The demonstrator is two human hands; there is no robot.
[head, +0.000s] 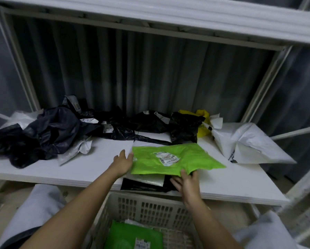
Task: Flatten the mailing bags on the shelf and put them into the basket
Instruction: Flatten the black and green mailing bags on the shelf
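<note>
**Green bag held at two edges on the shelf**

We cannot read the torn label on the green mailing bag (175, 159); its print is too blurred. The flattened bags (145, 184) beneath it show only as a black and a pale edge poking out at the front of the shelf (89, 169), so we cannot tell how many lie there. The basket (150, 209) below the shelf is cut off by the bottom of the view, and the green bag (132, 236) already inside it is only partly visible.

The green mailing bag lies almost flat near the front edge of the shelf, its long axis running left to right and dipping a little toward the right, label side up.

Our left hand (122, 162) touches the bag's left edge with straight fingers and the thumb raised. Our right hand (186, 184) pinches the bag's near edge, its fingertips hidden under the plastic.

Behind, a crumpled heap of black bags (48, 133) stretches along the back of the shelf, with a yellow bag (202, 126) and a large white bag (249, 142) to the right.
</note>
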